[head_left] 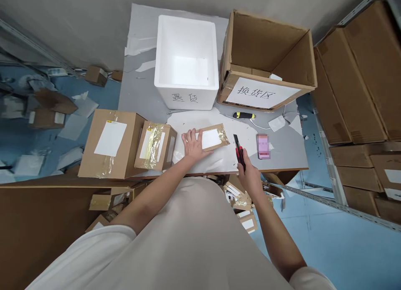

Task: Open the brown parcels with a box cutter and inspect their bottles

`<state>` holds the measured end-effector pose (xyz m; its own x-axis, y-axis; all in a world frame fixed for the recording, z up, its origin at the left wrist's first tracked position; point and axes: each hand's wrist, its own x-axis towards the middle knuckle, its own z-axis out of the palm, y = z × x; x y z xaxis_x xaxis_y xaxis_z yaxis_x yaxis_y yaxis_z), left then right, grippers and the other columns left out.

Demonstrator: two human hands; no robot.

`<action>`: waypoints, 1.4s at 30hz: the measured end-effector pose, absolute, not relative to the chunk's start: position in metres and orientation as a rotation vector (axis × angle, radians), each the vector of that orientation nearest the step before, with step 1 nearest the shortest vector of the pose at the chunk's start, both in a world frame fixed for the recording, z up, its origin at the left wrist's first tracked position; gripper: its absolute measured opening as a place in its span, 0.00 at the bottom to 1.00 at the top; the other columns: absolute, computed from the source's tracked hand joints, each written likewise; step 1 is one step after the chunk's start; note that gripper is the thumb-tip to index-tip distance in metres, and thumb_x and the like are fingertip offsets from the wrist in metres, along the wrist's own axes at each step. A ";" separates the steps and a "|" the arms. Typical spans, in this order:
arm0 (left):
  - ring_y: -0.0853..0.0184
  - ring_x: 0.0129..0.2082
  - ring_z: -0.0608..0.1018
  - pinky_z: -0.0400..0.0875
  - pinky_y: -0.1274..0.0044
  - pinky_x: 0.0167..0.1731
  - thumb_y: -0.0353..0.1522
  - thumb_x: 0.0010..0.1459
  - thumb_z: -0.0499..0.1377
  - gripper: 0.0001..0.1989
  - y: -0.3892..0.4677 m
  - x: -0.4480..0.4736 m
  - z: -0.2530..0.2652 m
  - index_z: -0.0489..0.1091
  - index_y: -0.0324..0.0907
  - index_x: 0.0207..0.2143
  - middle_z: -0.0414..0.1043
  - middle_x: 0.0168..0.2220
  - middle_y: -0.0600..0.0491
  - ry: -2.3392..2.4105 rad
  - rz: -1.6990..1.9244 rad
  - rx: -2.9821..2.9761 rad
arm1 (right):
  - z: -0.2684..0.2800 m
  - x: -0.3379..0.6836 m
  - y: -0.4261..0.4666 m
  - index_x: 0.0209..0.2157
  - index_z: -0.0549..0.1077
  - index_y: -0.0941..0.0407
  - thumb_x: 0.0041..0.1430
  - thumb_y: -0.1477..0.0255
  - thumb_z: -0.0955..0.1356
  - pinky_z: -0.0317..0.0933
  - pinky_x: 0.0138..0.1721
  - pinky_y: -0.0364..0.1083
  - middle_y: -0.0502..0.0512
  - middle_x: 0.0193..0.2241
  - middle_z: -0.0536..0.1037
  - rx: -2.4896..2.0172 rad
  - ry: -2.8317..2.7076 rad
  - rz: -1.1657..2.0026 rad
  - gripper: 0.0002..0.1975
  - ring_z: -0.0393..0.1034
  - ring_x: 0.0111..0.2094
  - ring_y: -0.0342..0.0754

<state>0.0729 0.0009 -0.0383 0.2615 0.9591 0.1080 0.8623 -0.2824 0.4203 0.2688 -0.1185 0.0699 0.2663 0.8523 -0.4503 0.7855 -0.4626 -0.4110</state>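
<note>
A small flat cardboard box [210, 138] with a white label and shiny tape on its right end lies on the white sheet [188, 118]. My left hand [192, 144] rests on the box's left part, fingers spread. In my right hand [249, 173] is a red and black utility knife [239, 151], its dark blade extended and pointing away from me. The blade is to the right of the box, apart from it. A pink phone-like item [263, 146], partly blurred out, lies right of the knife.
Two taped cardboard boxes, a large one [108, 143] and a smaller one [156, 146], stand on the left. Behind are a white foam box [188, 95] and an open carton [266, 89]. A yellow-black cutter [244, 115] lies before the carton. Shelved cartons [357, 166] stand at right.
</note>
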 end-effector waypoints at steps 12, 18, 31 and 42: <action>0.54 0.45 0.73 0.71 0.66 0.42 0.44 0.61 0.51 0.34 -0.063 0.032 -0.033 0.50 0.34 0.64 0.66 0.47 0.38 1.500 0.283 2.140 | -0.027 0.238 -0.032 0.58 0.53 0.55 0.61 0.63 0.58 0.68 0.26 0.44 0.59 0.48 0.71 -1.780 -0.869 1.253 0.25 0.66 0.22 0.39; 0.48 0.54 0.68 0.68 0.59 0.49 0.43 0.57 0.56 0.38 -0.055 0.034 -0.043 0.47 0.37 0.64 0.59 0.55 0.35 1.514 0.440 2.122 | -0.021 0.250 -0.048 0.56 0.53 0.53 0.60 0.60 0.60 0.68 0.28 0.44 0.59 0.51 0.70 -1.705 -0.868 1.268 0.25 0.66 0.23 0.38; 0.56 0.53 0.70 0.65 0.64 0.54 0.36 0.57 0.54 0.22 0.072 0.055 -0.039 0.61 0.39 0.53 0.67 0.52 0.43 1.504 0.397 1.910 | -0.029 0.212 -0.137 0.43 0.59 0.51 0.50 0.57 0.70 0.71 0.33 0.48 0.49 0.28 0.77 -1.435 0.036 1.459 0.23 0.76 0.33 0.49; 0.51 0.52 0.68 0.66 0.60 0.49 0.47 0.51 0.59 0.33 -0.031 0.034 -0.028 0.56 0.37 0.53 0.63 0.48 0.40 1.995 0.436 1.491 | -0.043 0.287 -0.021 0.53 0.58 0.57 0.59 0.66 0.64 0.67 0.43 0.44 0.59 0.44 0.75 -1.566 -0.677 1.213 0.22 0.74 0.40 0.42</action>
<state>0.0340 -0.0313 -0.0285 -0.1855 0.9450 -0.2693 0.7466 0.3137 0.5866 0.2872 -0.0210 -0.0427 0.3398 0.8645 -0.3703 -0.1396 -0.3430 -0.9289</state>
